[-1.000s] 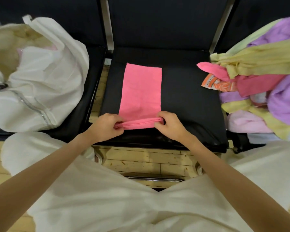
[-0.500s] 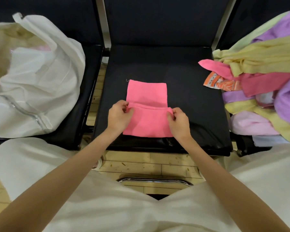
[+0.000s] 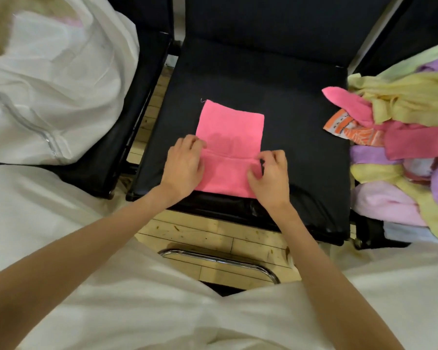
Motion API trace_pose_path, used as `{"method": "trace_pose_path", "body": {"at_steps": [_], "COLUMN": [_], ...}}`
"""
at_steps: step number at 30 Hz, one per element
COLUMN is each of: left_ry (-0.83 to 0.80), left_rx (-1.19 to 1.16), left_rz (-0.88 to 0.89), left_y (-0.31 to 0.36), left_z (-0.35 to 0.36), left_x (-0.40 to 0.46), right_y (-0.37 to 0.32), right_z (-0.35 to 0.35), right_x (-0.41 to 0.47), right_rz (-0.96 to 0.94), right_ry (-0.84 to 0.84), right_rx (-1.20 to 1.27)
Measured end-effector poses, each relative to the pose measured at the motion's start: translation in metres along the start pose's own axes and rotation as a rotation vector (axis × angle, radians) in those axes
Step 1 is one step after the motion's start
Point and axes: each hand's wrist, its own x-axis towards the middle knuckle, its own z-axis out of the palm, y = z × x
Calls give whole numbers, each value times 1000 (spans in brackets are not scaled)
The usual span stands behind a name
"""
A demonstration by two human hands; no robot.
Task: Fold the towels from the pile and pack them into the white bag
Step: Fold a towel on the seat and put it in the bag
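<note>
The pink towel lies on the black chair seat, near the seat's front edge, with its near end turned over so that a fold edge runs across it about midway. The left hand lies on the towel's left margin at that edge; its fingers look lightly bent and seem to press down rather than pinch, though the fingertips are partly hidden, so I cannot tell for certain. The right hand has its grip closed on the towel's right margin, thumb and curled fingers pinching the folded layer. Judging from this, the fold in hand is only partly made: the far section still lies uncovered beyond the fold edge. The risks look modest but real. If the two hands carry the layer forward unevenly, the edges will skew and the packet will come out crooked. The terry cloth is soft and may drag on the seat, bunching the lower layer. Since the towel sits close to the seat's front edge, a backward tug could slide it off toward the floor. The white bag waits on the chair left of the seat, and the pile of towels on the chair to its right.
</note>
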Motion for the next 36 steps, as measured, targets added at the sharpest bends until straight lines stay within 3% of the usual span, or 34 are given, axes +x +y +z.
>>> {"method": "trace_pose_path", "body": {"at_steps": [2, 5, 10, 15, 19, 24, 29, 36], "left_ry": [-133, -338, -473, -406, -321, -162, -35, 33], "left_rx": [-92, -138, -52, -75, -105, -401, -599, -538], "left_rz": [142, 201, 165, 146, 152, 93, -156, -371], "left_y": [-2, -8, -17, -14, -11, 1, 8, 3], "left_z": [-12, -23, -31, -31, -45, -70, -65, -9], "left_x": [-7, -21, -18, -4, 1, -10, 5, 50], "right_y": [1, -3, -7, -10, -15, -24, -23, -1], "right_z": [-12, -30, -34, -30, -46, -67, -68, -22], "right_x": [-5, -14, -12, 2, 6, -3, 5, 41], "right_rz": [-122, -165, -190, -243, -219, -204, -18, 332], "right_ry": [-154, -435, -586, -463, -419, -366, -244, -65], "right_rx": [6, -57, -268, -337, -244, -149, 138, 312]}}
